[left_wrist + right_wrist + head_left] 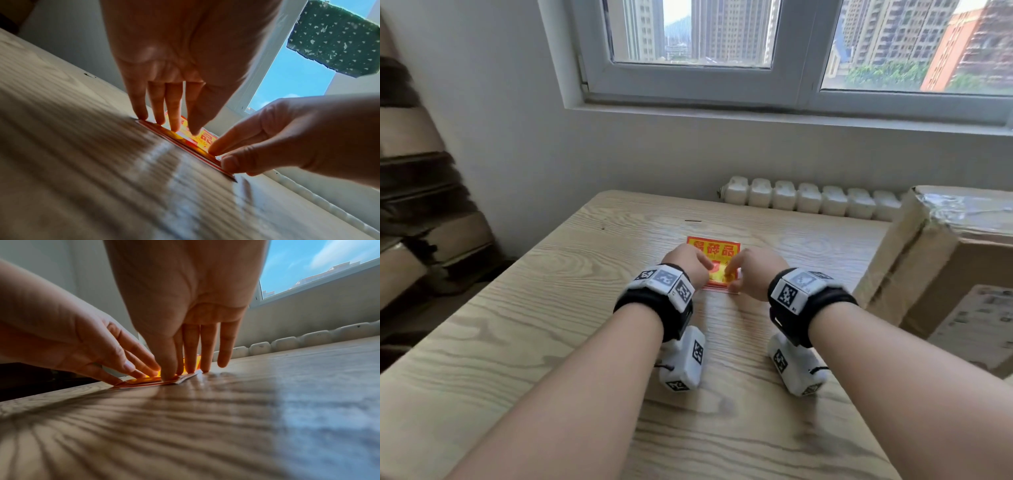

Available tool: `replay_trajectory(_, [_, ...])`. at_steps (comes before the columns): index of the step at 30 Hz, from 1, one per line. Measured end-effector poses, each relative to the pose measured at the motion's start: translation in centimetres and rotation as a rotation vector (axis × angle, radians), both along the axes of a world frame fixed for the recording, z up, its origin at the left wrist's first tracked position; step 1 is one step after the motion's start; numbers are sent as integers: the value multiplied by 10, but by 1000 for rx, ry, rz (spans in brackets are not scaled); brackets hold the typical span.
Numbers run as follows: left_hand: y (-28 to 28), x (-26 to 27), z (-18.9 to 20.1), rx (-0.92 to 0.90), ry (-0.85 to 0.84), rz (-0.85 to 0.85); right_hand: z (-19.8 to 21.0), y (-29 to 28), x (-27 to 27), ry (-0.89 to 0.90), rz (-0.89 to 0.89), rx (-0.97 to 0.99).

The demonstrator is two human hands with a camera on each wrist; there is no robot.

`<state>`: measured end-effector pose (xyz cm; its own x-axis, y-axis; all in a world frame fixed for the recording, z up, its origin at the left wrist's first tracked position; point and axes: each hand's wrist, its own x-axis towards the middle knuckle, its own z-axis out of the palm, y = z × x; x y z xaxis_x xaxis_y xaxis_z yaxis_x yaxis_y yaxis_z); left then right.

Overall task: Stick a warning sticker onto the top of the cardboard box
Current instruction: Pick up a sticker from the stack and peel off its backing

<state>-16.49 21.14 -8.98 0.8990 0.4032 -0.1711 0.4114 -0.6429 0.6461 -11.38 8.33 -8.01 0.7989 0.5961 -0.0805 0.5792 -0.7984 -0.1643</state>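
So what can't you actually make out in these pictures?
- Lower half of the sticker stack, head view: both hands, left hand and right hand, cover it.
- Cardboard box, head view: cut off by the right edge; its top is barely seen.
- Sticker print, wrist views: seen edge-on and backlit, only fragments readable.
- Whether a sticker is already peeling: fingertips hide the corner.

Bare table (551, 325) left and near – cardboard box (945, 260) blocks the right edge
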Motion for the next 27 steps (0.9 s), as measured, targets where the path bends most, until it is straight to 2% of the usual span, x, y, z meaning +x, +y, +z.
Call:
replay_trajectory(5, [5,2,-1,-35,-56,61,0,0,-1,-9,-12,23])
replay_trajectory(9, [10,0,-4,-79,-119,216,-2,1,1,-23,-11,45])
replay_trajectory(13, [17,0,-9,-232,-175,368,-4,0,3,-2,-27,90])
replay_trajectory(16, [18,2,-11,-279,-198,442,-5,0,4,0,-30,93])
replay_trajectory(20, [19,4,-12,-288,-208,459,-5,0,5,3,-38,90])
replay_trajectory(27, [15,8,-14,-291,-206,386,-4,-2,4,-3,-27,94])
